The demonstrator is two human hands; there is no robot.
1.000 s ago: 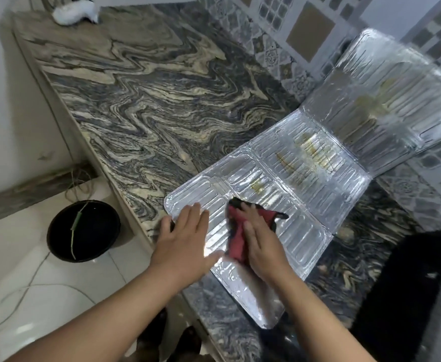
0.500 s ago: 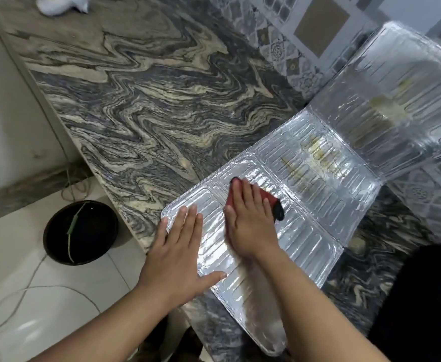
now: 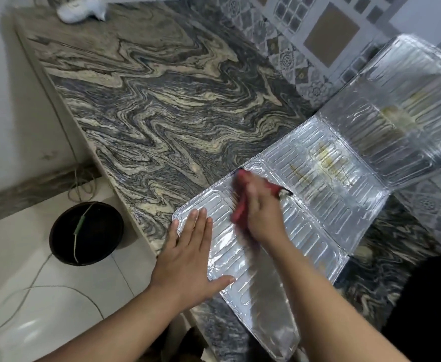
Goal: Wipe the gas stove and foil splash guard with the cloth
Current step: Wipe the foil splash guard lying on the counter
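A folded foil splash guard [image 3: 326,205] lies across the marbled counter, its far panel tilted up against the tiled wall. Yellow-brown grease streaks mark the middle and far panels. My left hand [image 3: 188,254] presses flat, fingers apart, on the near panel's left edge. My right hand [image 3: 261,210], blurred by motion, holds a red cloth [image 3: 240,205] with a dark trim against the near panel close to the fold. A dark shape at the lower right edge may be the gas stove [image 3: 428,304]; it is too dark to tell.
The marbled counter [image 3: 161,108] stretches away to the left, with a white object [image 3: 80,11] at its far corner. Below the counter's edge a black bucket [image 3: 86,232] stands on the white tiled floor, with cords trailing nearby.
My right hand has slid the red cloth further up the near panel toward the fold. My left hand has stayed flat on the panel's left edge.
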